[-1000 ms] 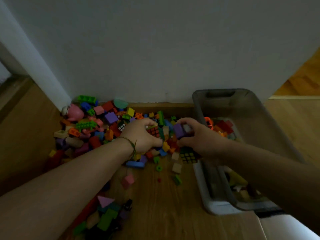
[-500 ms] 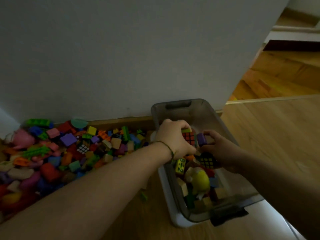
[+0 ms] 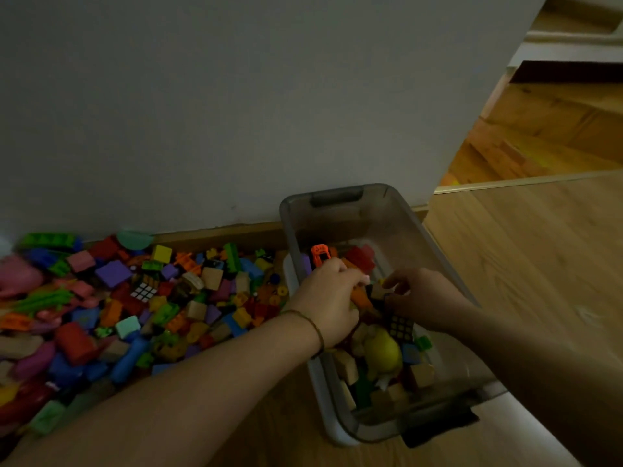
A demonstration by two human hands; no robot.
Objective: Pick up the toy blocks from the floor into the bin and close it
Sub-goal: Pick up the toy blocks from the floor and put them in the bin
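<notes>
The left hand (image 3: pixel 325 299) and right hand (image 3: pixel 423 299) have swung from the nine-o'clock block pile (image 3: pixel 135 298) into the bin (image 3: pixel 337 198), delivering another load; I cannot tell either grip's state.

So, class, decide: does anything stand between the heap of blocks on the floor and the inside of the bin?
Nothing visible does. The bin stands right beside the heap of blocks, with no lid on it. Only the left hand and right hand are over it.

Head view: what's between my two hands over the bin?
In the head view, an orange block and a tan block lie between the left hand and right hand, inside the bin. Whether either hand holds them is unclear.
</notes>
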